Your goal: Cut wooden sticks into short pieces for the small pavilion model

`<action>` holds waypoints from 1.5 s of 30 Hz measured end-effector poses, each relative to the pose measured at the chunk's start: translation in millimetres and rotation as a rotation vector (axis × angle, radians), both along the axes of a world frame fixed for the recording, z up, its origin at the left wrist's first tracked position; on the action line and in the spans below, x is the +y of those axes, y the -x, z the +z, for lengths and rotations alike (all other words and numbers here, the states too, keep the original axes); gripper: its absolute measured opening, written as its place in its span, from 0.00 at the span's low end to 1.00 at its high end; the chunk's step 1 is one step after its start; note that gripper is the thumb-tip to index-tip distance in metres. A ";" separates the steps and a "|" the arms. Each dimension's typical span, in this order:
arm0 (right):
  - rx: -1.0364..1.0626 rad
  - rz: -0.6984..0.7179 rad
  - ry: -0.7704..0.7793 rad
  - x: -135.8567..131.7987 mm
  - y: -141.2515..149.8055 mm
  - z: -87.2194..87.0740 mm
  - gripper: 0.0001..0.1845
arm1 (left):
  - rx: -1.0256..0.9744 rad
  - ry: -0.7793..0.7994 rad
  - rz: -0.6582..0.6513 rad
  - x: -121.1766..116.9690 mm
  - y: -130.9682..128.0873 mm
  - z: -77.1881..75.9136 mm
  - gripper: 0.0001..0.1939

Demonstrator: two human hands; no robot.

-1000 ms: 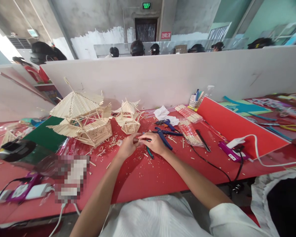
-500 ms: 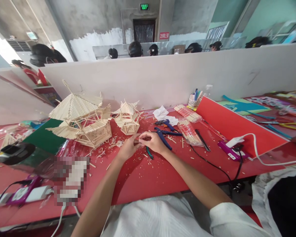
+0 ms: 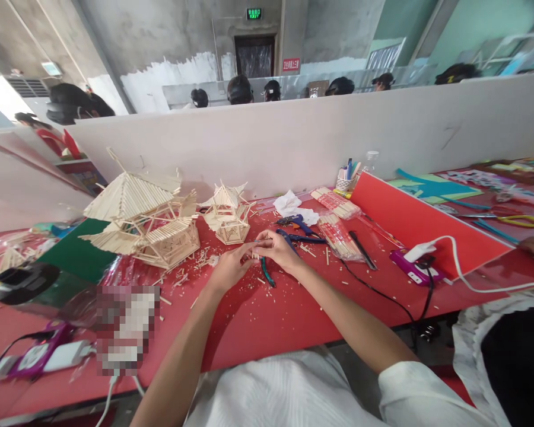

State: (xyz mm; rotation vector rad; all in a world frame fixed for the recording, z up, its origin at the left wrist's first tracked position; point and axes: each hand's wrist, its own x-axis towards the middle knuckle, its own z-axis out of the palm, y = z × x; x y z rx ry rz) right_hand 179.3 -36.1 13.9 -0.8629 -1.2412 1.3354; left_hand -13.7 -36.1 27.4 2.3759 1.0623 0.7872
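Note:
My left hand [image 3: 232, 264] and my right hand [image 3: 280, 250] meet over the table, with fingers closed in a pinch. Between the fingertips a few short pale wooden sticks [image 3: 256, 254] show; the fingers cover most of them. Right below lies a teal tool handle [image 3: 267, 273], its other end hidden by my hands. Behind the hands stands a small pavilion model [image 3: 229, 219] made of wooden sticks. A larger stick pavilion [image 3: 142, 219] is to its left. Blue-handled tools [image 3: 300, 228], one looking like a glue gun, lie beyond my right hand.
Bundles of wooden sticks [image 3: 338, 237] in plastic and a black pen-like tool [image 3: 362, 250] lie to the right. A red board [image 3: 427, 228] leans near a purple power strip [image 3: 412, 267]. At left are a dark bottle [image 3: 26, 284] and another power strip [image 3: 40, 353].
The fingers have shifted around the small sticks, which show more plainly now. The right hand has turned slightly and more of the teal handle is visible. The view has moved a little.

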 end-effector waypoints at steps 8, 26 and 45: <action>0.025 0.049 0.028 0.6 -1.1 -3.6 0.23 | 0.093 -0.059 0.025 -1.0 1.6 0.5 0.21; 0.109 0.079 0.143 -3.1 1.2 -0.6 0.25 | -0.076 -0.209 -0.038 3.0 2.5 -2.3 0.19; 0.138 0.072 0.161 -4.0 4.1 -2.0 0.24 | -0.096 -0.264 -0.023 2.1 2.0 -3.4 0.18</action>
